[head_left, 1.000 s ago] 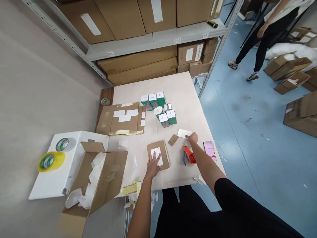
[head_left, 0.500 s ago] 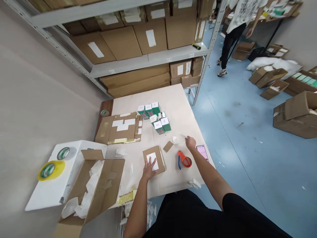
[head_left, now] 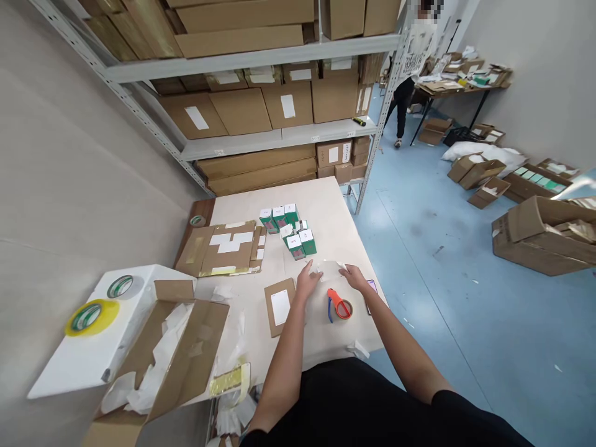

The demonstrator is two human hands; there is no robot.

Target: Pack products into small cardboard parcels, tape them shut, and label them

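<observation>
Small green-and-white cartons (head_left: 289,227) are clustered just beyond; orange tape dispenser (head_left: 339,307) is seen betw. the forearms. Thin white paper sheet (head_left: 330,269) is pinched at 2 ends by left hand (head_left: 308,283) & right hand (head_left: 354,277), fingers narrow.

Warehouse packing room, metal shelving (head_left: 279,138) stacked with cartons (head_left: 242,110), tape rolls (head_left: 88,315) (green-printed), packing table (head_left: 326,205)

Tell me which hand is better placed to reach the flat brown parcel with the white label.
Left, probably. The left hand lies beside the brown parcel; the right hand is farther off, beyond the left forearm. Both touch a white sheet.
</observation>
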